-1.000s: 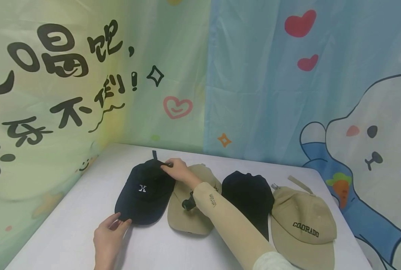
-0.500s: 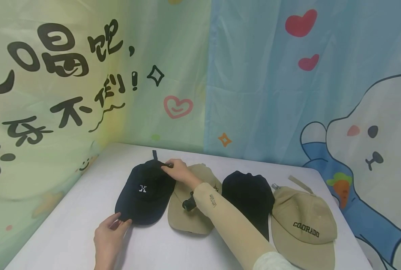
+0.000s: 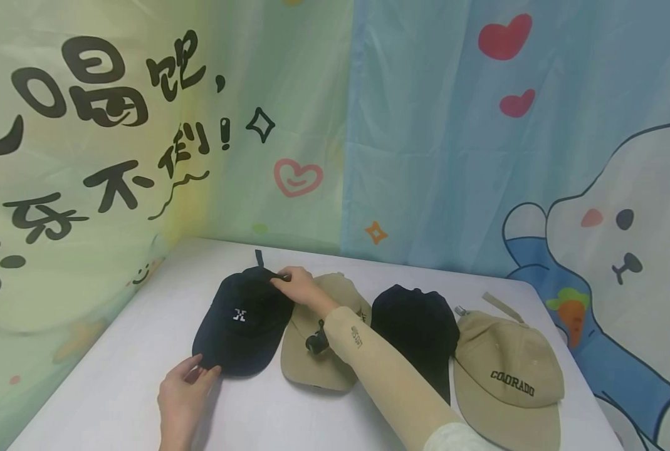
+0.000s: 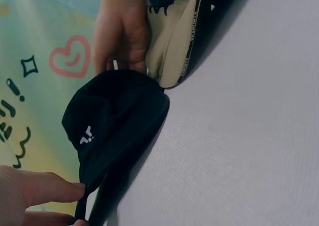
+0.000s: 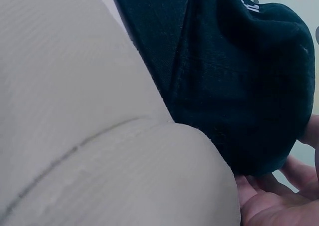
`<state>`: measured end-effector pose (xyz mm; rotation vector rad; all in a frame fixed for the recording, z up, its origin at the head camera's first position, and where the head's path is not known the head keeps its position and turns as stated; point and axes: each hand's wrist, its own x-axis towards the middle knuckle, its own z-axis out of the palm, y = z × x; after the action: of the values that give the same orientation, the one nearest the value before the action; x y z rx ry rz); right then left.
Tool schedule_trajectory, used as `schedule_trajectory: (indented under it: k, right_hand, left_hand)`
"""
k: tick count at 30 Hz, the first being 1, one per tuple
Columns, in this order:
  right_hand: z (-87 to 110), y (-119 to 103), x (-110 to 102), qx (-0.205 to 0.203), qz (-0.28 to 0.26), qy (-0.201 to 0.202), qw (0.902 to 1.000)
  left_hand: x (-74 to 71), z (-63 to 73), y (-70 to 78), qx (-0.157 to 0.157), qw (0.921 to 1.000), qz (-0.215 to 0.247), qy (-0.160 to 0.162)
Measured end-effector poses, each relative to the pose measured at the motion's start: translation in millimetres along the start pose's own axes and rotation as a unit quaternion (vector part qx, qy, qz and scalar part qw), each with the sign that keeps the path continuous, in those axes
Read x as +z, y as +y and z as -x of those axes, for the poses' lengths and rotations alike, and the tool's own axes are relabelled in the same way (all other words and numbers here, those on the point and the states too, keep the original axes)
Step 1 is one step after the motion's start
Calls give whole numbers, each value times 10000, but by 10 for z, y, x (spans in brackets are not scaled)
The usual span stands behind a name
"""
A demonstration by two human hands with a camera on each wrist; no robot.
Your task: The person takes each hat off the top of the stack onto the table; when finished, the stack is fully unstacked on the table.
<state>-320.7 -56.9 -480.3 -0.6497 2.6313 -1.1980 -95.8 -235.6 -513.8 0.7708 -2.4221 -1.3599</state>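
A black baseball cap (image 3: 244, 319) with a small white mark on its front lies at the left of the row, brim towards me. My left hand (image 3: 182, 398) pinches the left corner of its brim between thumb and fingers. At the crown's far right edge, my right hand (image 3: 306, 289) grips the fabric; the left wrist view shows that hand (image 4: 127, 36) behind the crown. Up close in the right wrist view, fingers (image 5: 301, 173) curl at the edge of the black crown (image 5: 239, 86). My right forearm partly covers a beige cap (image 3: 312, 369) beside it.
A second black cap (image 3: 413, 319) lies right of the forearm, its brim partly hidden. Farthest right is a beige cap (image 3: 509, 369) lettered COLORADO, its strap sticking out behind. All lie on a white table (image 3: 143, 332) backed by a printed curtain (image 3: 413, 156).
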Motion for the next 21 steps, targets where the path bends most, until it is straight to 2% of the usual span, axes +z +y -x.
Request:
schedule_trajectory:
  k: [8, 21]
  right_hand:
    - [9, 19, 42, -8, -61, 0, 10000]
    - [-37, 62, 84, -16, 59, 38, 10000]
  left_hand:
    - [6, -3, -20, -132, 9999, 10, -7]
    - [0, 2, -37, 17, 9999, 83, 88]
